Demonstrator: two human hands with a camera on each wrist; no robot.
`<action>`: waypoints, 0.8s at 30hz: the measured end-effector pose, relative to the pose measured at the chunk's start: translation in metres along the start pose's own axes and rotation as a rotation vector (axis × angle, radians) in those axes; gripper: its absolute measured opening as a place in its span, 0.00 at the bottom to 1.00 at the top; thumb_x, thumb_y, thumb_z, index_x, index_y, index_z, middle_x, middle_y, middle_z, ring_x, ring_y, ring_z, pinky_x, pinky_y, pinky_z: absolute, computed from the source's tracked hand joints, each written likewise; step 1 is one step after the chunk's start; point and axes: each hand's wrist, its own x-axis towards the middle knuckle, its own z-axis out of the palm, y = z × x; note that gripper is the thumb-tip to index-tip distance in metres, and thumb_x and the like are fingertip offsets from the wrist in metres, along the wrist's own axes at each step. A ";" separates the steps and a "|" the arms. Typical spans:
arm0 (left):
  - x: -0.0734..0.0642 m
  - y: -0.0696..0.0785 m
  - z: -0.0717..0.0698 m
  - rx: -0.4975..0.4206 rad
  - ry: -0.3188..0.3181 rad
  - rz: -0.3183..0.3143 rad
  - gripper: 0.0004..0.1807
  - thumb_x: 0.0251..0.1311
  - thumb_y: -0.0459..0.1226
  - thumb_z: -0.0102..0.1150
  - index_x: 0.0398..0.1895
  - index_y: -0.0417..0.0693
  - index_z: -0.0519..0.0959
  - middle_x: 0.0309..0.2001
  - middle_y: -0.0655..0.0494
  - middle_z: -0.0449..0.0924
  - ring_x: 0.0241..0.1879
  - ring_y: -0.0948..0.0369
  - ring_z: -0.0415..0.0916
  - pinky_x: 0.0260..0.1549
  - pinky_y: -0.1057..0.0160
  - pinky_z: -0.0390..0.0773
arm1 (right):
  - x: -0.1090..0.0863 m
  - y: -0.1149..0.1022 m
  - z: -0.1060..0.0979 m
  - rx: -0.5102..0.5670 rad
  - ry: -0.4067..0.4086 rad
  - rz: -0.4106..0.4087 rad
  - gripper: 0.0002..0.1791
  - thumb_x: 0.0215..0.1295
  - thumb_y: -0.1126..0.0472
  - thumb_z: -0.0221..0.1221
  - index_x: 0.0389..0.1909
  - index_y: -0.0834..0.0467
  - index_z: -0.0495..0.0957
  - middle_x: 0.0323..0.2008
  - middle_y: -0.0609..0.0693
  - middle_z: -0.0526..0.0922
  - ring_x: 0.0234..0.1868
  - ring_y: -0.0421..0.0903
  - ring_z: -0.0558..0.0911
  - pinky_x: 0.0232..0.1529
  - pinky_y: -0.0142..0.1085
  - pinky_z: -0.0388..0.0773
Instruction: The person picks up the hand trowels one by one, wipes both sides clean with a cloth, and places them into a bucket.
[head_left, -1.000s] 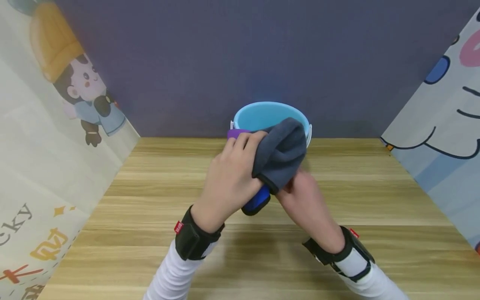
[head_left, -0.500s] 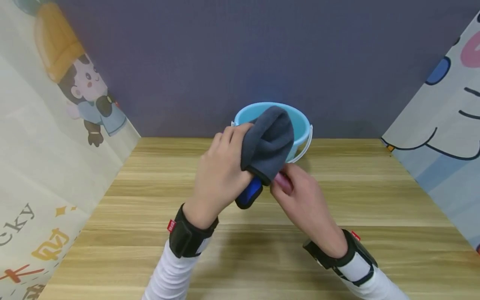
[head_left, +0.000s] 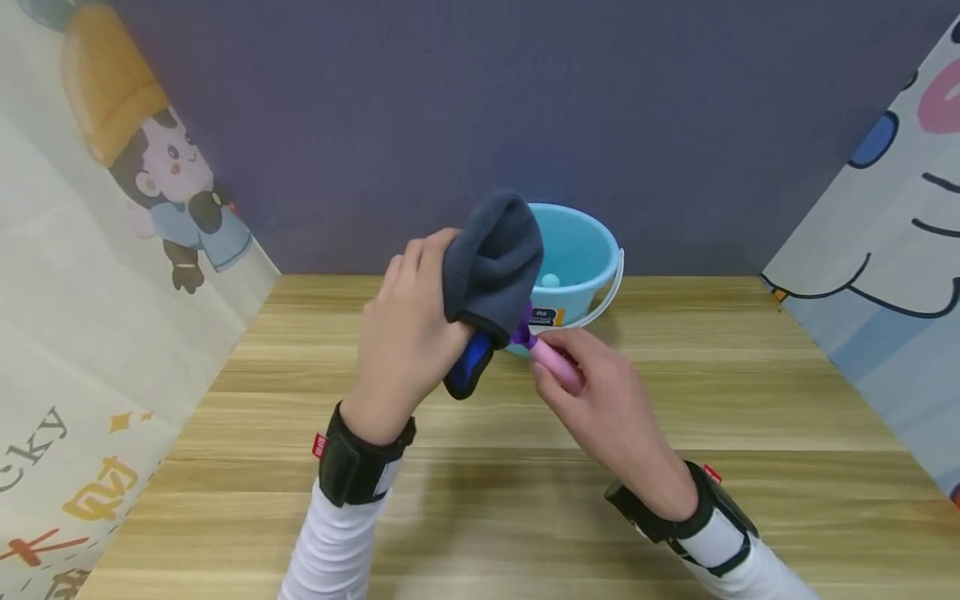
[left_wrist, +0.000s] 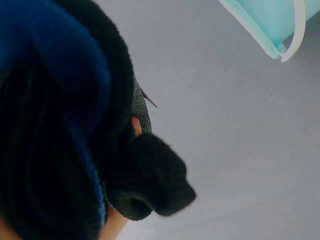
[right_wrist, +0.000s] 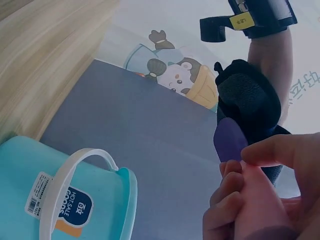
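Observation:
My left hand [head_left: 405, 325] grips a bunched dark grey cloth [head_left: 491, 267] with a blue underside and black edging. In the left wrist view the cloth [left_wrist: 65, 75] covers most of that hand. Between thumb and fingers, my right hand [head_left: 611, 404] holds the pink handle of a toy shovel [head_left: 557, 367]. Its purple head is partly hidden behind the cloth in the head view; the right wrist view shows a rounded purple part [right_wrist: 230, 140] overlapping the cloth. Both hands are above the table, in front of a light blue bucket [head_left: 573, 302].
The bucket's white handle [head_left: 611, 292] hangs down at its right side. A small pale blue round thing [head_left: 550, 281] shows inside the bucket. Behind it rises a dark blue-grey panel [head_left: 360, 150]; printed sheets [head_left: 45, 250] flank the wooden table [head_left: 262, 400].
My left hand has moved left with the cloth, uncovering the shovel's pink handle and more of the bucket. My right hand stays nearly in place, still holding the toy shovel.

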 end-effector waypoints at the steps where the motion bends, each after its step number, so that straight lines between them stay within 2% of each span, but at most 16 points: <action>1: 0.000 -0.001 -0.001 0.002 0.000 -0.008 0.33 0.61 0.43 0.68 0.70 0.50 0.69 0.61 0.47 0.78 0.50 0.47 0.78 0.35 0.43 0.85 | 0.000 0.000 0.000 0.004 -0.002 0.000 0.13 0.67 0.60 0.64 0.51 0.55 0.82 0.40 0.49 0.85 0.35 0.43 0.78 0.37 0.36 0.77; 18: 0.004 -0.016 -0.010 -0.015 0.038 -0.106 0.32 0.62 0.44 0.66 0.69 0.52 0.70 0.62 0.49 0.78 0.51 0.48 0.77 0.39 0.39 0.82 | -0.002 -0.004 -0.003 0.034 -0.016 -0.003 0.14 0.67 0.61 0.64 0.52 0.53 0.83 0.40 0.48 0.84 0.36 0.42 0.76 0.37 0.34 0.76; 24: 0.004 -0.021 -0.014 -0.005 0.046 -0.112 0.31 0.62 0.44 0.65 0.69 0.52 0.70 0.61 0.48 0.78 0.52 0.47 0.77 0.39 0.38 0.82 | -0.004 -0.006 -0.003 0.036 -0.024 -0.012 0.14 0.67 0.61 0.64 0.52 0.51 0.83 0.39 0.46 0.83 0.36 0.42 0.76 0.35 0.32 0.75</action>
